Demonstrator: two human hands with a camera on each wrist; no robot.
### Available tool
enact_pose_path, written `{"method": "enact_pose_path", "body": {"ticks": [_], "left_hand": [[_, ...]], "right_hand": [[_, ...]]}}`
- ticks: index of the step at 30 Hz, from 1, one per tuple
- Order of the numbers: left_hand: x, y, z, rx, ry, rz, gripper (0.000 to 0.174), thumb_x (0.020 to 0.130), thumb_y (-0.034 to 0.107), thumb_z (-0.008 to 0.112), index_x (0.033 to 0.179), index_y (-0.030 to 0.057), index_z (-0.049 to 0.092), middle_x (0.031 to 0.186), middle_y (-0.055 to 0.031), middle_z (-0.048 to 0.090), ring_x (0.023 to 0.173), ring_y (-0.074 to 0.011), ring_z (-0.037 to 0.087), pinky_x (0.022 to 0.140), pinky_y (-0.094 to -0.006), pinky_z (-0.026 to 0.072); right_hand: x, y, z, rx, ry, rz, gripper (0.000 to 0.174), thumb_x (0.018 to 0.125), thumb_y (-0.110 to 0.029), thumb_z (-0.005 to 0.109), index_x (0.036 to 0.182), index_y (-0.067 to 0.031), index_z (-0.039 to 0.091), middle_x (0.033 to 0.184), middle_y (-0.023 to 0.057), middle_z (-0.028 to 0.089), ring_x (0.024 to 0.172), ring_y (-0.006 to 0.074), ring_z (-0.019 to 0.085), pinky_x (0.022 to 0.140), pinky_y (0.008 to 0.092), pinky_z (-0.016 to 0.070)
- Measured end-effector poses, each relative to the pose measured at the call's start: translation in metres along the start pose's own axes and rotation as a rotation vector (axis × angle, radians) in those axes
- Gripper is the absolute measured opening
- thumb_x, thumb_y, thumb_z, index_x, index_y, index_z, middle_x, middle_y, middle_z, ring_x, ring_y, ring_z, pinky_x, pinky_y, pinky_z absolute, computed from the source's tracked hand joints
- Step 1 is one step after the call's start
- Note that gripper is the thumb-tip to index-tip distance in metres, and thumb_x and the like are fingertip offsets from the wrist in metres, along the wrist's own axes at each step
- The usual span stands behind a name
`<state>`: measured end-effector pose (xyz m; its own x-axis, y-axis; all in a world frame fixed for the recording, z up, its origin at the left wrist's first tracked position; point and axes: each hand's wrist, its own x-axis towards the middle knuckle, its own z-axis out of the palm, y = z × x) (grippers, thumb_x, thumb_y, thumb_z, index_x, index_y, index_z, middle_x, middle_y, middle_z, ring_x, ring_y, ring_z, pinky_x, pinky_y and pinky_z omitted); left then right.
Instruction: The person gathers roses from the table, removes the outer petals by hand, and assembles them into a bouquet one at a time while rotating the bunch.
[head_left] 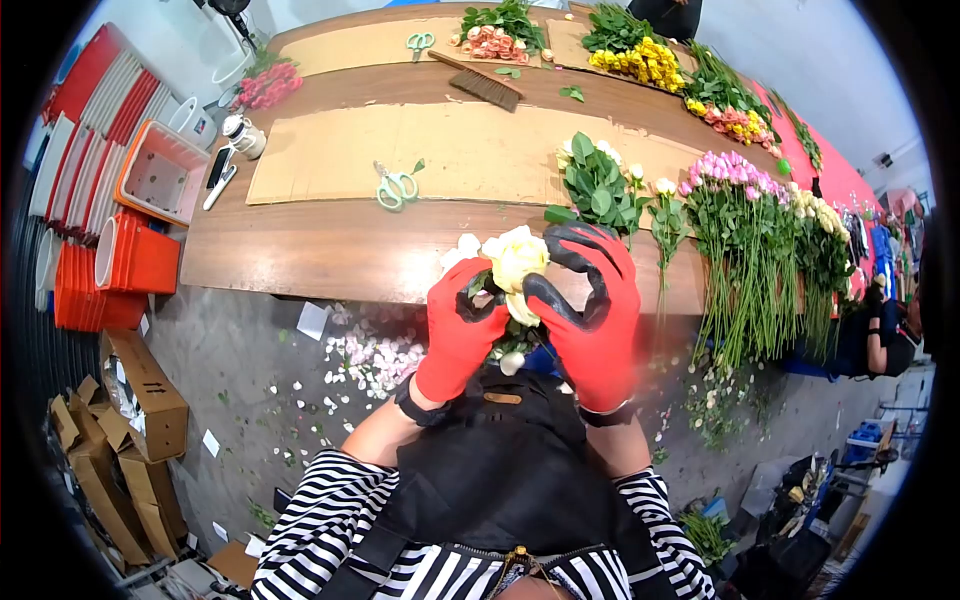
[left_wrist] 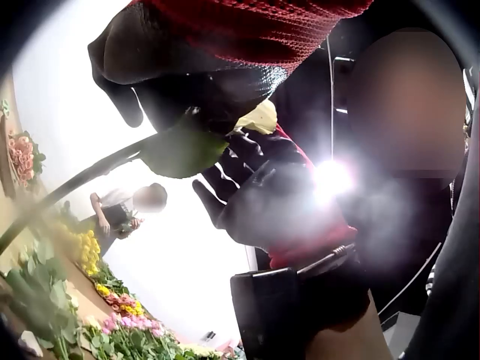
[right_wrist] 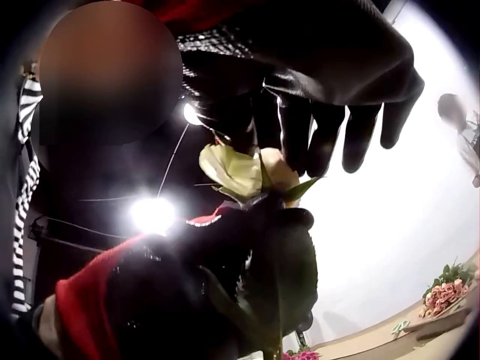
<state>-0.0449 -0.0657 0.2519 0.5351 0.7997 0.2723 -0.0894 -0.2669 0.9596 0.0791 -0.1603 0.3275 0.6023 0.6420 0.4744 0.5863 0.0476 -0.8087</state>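
Both hands wear red gloves with black palms. My left hand (head_left: 463, 318) grips a pale yellow rose (head_left: 520, 262) just beneath its bloom, at the table's near edge. In the right wrist view, that hand's black fingers wrap the stem below the cream bloom (right_wrist: 238, 171), with a green leaf (right_wrist: 298, 281) hanging down. My right hand (head_left: 598, 315) arches around the bloom's right side, its thumb by the lower petals and its fingers spread with a gap between. The left wrist view has the stem (left_wrist: 82, 184) running out to the left past a leaf (left_wrist: 184, 152).
Green-handled scissors (head_left: 396, 188) lie on cardboard (head_left: 480, 150) across the wooden table (head_left: 300, 250). White roses (head_left: 600, 180) and pink roses (head_left: 735, 175) with long stems lie to the right. A brush (head_left: 485, 88) sits further back. Fallen petals (head_left: 375, 362) cover the floor below; red buckets (head_left: 135, 255) stand left.
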Motion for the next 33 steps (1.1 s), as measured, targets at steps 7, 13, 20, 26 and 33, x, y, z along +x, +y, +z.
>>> {"method": "enact_pose_path", "body": {"ticks": [7, 13, 20, 26, 33], "left_hand": [[-0.009, 0.002, 0.007, -0.136, 0.179, -0.043, 0.034, 0.074, 0.006, 0.076, 0.105, -0.0023, 0.065, 0.100, -0.0107, 0.067, 0.092, -0.0153, 0.062, 0.079, -0.0296, 0.0498], [0.007, 0.019, -0.009, -0.449, -0.036, -0.308, 0.026, 0.077, 0.001, 0.068, 0.103, -0.0028, 0.066, 0.089, -0.0028, 0.068, 0.081, -0.0085, 0.059, 0.073, -0.0249, 0.0485], [0.006, 0.019, -0.003, -0.106, 0.074, -0.065, 0.030, 0.067, -0.001, 0.078, 0.093, -0.0017, 0.063, 0.090, -0.0075, 0.065, 0.081, -0.0180, 0.061, 0.073, -0.0309, 0.0488], [0.006, 0.016, -0.001, 0.179, 0.078, 0.155, 0.034, 0.061, 0.001, 0.081, 0.091, 0.0009, 0.065, 0.090, -0.0122, 0.064, 0.079, -0.0285, 0.062, 0.073, -0.0342, 0.0495], [-0.002, 0.002, 0.002, -0.188, 0.176, -0.147, 0.033, 0.072, 0.004, 0.077, 0.102, -0.0035, 0.064, 0.097, -0.0093, 0.067, 0.085, -0.0154, 0.062, 0.074, -0.0309, 0.0506]], "right_hand": [[-0.019, 0.014, 0.010, 0.188, 0.116, 0.017, 0.032, 0.071, -0.002, 0.076, 0.100, -0.0016, 0.065, 0.109, 0.0126, 0.066, 0.108, 0.0291, 0.059, 0.103, 0.0447, 0.0386], [-0.023, 0.031, 0.006, 0.947, 0.071, 0.261, 0.018, 0.088, -0.012, 0.055, 0.092, 0.0047, 0.061, 0.107, 0.0199, 0.065, 0.103, 0.0312, 0.061, 0.100, 0.0426, 0.0414], [-0.005, -0.003, -0.006, 0.343, 0.098, -0.015, 0.025, 0.080, -0.003, 0.066, 0.104, 0.0043, 0.064, 0.114, 0.0161, 0.063, 0.109, 0.0293, 0.058, 0.100, 0.0389, 0.0404], [-0.006, -0.004, 0.005, -0.165, 0.095, -0.150, 0.031, 0.070, -0.008, 0.079, 0.098, -0.0078, 0.066, 0.108, 0.0066, 0.065, 0.111, 0.0328, 0.056, 0.101, 0.0476, 0.0370], [-0.007, -0.003, 0.002, 0.013, 0.021, -0.235, 0.022, 0.071, -0.005, 0.074, 0.092, -0.0059, 0.066, 0.100, 0.0080, 0.069, 0.106, 0.0313, 0.060, 0.104, 0.0494, 0.0365]]}}
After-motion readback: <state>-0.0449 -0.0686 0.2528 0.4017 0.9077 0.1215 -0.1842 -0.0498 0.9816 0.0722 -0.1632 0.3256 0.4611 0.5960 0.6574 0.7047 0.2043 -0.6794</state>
